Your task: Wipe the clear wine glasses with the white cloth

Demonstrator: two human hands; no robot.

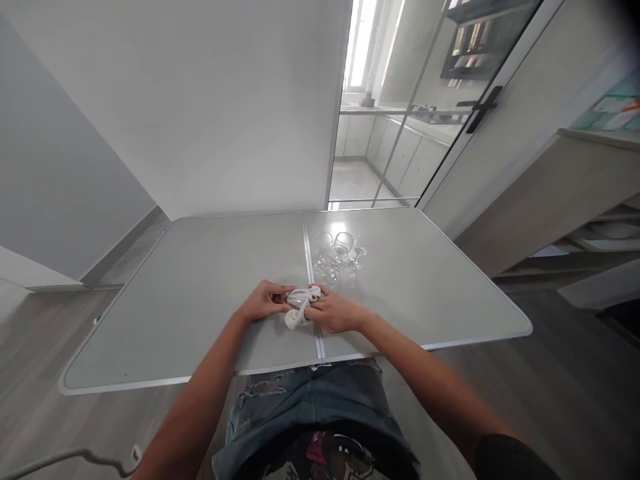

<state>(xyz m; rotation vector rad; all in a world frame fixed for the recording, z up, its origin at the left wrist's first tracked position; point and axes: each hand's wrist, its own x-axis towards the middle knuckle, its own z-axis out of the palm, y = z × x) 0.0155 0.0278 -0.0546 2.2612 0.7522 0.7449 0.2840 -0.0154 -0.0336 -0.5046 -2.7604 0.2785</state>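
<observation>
The glass (pixel 301 303) is between the two hands, above the near half of the counter (pixel 210 287), just left of the strip (pixel 320 344) down its middle. It is largely wrapped in a white cloth (pixel 294 321) – only part of its clear surface shows. Its long axis seems to lie across, left to right, more flat than upright; which end is the mouth, I cannot tell. The left hand (pixel 267 300) is clamped on its left end, thumb and fingers pinched together there. The right hand (pixel 334 312) grips the cloth against the glass from the other side, fingers bunched in the folds, and a loose end of the cloth droops toward the person. Whether the glass touches the counter is hidden.

Beyond the right hand, right of the strip, a close group of stemmed glasses (pixel 343 241) stands upright – feet down, mouths up, long axes vertical
</observation>
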